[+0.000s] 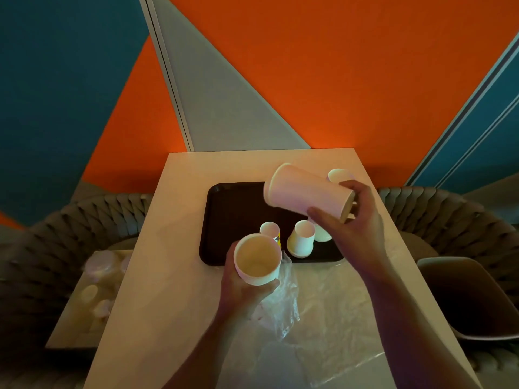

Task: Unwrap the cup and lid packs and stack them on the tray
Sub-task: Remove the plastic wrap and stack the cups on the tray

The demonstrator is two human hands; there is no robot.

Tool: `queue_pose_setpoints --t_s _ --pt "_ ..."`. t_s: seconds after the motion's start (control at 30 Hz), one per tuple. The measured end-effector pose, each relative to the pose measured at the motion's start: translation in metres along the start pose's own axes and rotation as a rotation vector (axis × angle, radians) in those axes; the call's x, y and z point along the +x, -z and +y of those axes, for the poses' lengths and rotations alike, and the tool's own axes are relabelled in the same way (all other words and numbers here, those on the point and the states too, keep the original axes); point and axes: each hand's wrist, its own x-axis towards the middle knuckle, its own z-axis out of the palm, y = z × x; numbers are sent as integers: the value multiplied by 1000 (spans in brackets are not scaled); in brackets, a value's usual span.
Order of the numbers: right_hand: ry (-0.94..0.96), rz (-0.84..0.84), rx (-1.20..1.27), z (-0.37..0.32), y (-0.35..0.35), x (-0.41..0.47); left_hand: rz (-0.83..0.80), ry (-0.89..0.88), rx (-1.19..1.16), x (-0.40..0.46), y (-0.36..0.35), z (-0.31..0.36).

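I see the bench (174, 248) running away from me, with the dark tray (224, 220) set across its far half. The step in hand, as I judge it, is the stacking: wrapping is already off these cups and they are going onto the tray.

The loose clear wrap (283, 299) lies on the bench near me, at about 6 o'clock from the tray, spread toward the right edge.

My right hand (356, 220) holds a tall stack of cups (306, 193) on its side above the tray's 3 o'clock half, fingers curled round the base end, the rim end pointing to 10 o'clock. My left hand (247, 287) grips a single open cup (257, 258) from below, mouth up, just over the tray's 6 o'clock edge.

On the tray stand smaller upturned cups: one (302, 238) at 5 o'clock, another (269, 228) just left of it and partly behind the held cup, and a third (323, 234) under my right wrist. One more cup (338, 175) shows at 1 o'clock, beyond the stack.

Next, I reckon, the tall stack needs turning upright and setting down on bare tray, clear of the small cups, which look light and easy to knock.

Hard to read: the packs (98, 273) on a low surface at 9 o'clock are blurred; lids perhaps, I cannot tell. The far cup's footing is hidden, so whether it sits on the tray or the bench I cannot say.
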Motion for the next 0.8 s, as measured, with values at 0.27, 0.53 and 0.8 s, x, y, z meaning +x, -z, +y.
queue_pose_setpoints --t_s 0.27,0.53,0.8 --pt "259 272 -171 -5 19 20 -3 -14 4 0 0 2" --pt "324 297 -282 8 23 48 -2 -19 -6 0 0 4" --pt "255 225 -485 32 17 83 -3 -25 9 0 0 3"
